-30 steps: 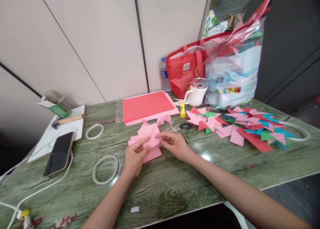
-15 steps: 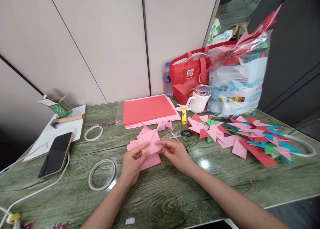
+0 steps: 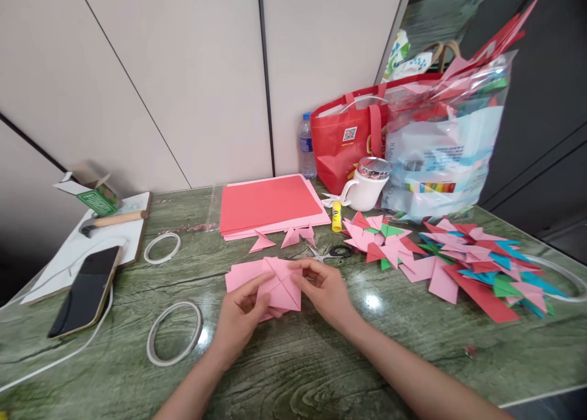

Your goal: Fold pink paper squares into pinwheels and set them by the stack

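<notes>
Over the green tabletop (image 3: 275, 377), a pink paper square (image 3: 285, 293) bridges both hands, the left hand (image 3: 242, 313) pinching its left side, the right hand (image 3: 328, 290) its upper right corner.

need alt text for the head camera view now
The left hand and right hand hold a folded pink paper at a green table. Scissors and a red sheet lie beyond, colourful paper pieces heaped to the right.

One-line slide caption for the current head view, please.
Left hand and right hand hold a folded pink paper over a green table, with scissors and a glue stick beyond.
</notes>
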`<state>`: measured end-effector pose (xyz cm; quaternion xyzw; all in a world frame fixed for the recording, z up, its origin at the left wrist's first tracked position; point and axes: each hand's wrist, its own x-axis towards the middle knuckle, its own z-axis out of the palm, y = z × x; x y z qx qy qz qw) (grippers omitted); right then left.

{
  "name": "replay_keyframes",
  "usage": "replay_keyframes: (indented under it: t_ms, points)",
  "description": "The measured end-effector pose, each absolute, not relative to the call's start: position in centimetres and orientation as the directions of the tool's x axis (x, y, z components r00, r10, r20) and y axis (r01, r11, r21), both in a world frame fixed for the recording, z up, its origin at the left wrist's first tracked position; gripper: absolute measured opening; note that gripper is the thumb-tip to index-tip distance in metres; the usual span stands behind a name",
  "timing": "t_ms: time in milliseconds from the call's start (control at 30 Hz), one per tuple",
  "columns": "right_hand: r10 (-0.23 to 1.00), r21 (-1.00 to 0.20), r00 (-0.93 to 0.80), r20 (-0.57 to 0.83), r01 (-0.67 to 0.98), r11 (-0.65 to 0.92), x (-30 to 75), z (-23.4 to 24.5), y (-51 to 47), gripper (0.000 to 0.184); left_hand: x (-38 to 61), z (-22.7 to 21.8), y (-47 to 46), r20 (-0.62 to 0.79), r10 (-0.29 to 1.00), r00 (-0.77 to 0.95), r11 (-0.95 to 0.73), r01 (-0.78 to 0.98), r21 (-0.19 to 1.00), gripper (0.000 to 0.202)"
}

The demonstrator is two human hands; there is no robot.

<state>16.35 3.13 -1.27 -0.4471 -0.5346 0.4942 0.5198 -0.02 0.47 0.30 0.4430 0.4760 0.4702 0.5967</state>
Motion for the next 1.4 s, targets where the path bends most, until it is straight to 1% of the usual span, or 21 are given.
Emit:
replay_keyframes:
  t_ms: [67, 133, 267, 367, 467, 667, 800, 900, 1000, 1067, 1267, 1400]
  points:
    - [0.994, -0.995, -0.067, 0.089, -0.045, 0.086, 16.32, -1.44, 3.14, 0.016, -0.13, 0.12, 0.52, -0.129, 0.989, 0.074, 0.14, -0.174, 0.975, 0.051]
    - [0.995, -0.996, -0.07, 0.075, -0.056, 0.071, 16.29, -1.51, 3.13, 0.017, -0.2, -0.06, 0.61, -0.135, 0.989, 0.064, 0.144, -0.187, 0.972, 0.054]
    - [0.995, -0.996, -0.071, 0.064, -0.064, 0.06, 16.23, -1.48, 3.11, 0.017, -0.17, -0.27, 0.73, -0.148, 0.988, 0.032, 0.152, -0.186, 0.971, 0.051]
    - [0.995, -0.996, -0.082, 0.054, -0.078, 0.048, 16.2, -1.49, 3.13, 0.017, -0.06, -0.25, 0.81, -0.122, 0.992, -0.041, 0.112, -0.202, 0.973, 0.05]
    - [0.994, -0.996, -0.094, 0.047, -0.085, 0.039, 16.18, -1.52, 3.16, 0.016, -0.01, -0.24, 0.93, -0.129, 0.986, -0.104, 0.104, -0.213, 0.971, 0.053]
    - [0.985, -0.996, -0.17, 0.038, -0.086, 0.024, 15.85, -1.79, 3.12, 0.013, -0.22, -0.44, 1.14, -0.124, 0.962, -0.242, 0.064, -0.242, 0.968, 0.064]
    - [0.968, -0.987, -0.252, -0.013, -0.154, -0.054, 15.58, -1.85, 2.88, 0.014, -0.2, -0.21, 1.13, -0.151, 0.953, -0.261, 0.08, -0.264, 0.961, 0.067]
    - [0.958, -0.989, -0.287, 0.009, -0.146, -0.035, 15.52, -1.54, 2.62, 0.013, -0.09, 0.11, 1.12, -0.169, 0.944, -0.284, 0.089, -0.274, 0.958, 0.067]
    - [0.955, -0.997, -0.289, 0.068, -0.063, 0.051, 15.5, -1.27, 2.43, 0.011, 0.01, 0.38, 1.1, -0.174, 0.943, -0.283, 0.097, -0.269, 0.958, 0.068]
    - [0.955, -0.996, -0.283, 0.088, -0.036, 0.082, 15.5, -1.25, 2.41, 0.009, 0.04, 0.47, 1.05, -0.168, 0.95, -0.262, 0.101, -0.25, 0.963, 0.069]
    - [0.971, -0.992, -0.206, 0.123, -0.055, 0.114, 15.72, -1.5, 2.66, 0.011, 0.14, 0.36, 0.81, -0.182, 0.974, -0.132, 0.156, -0.185, 0.97, 0.078]
    - [0.96, -0.987, -0.229, 0.159, -0.019, 0.159, 15.84, -1.58, 2.72, 0.01, 0.16, 0.23, 0.7, -0.215, 0.975, -0.056, 0.203, -0.165, 0.965, 0.079]
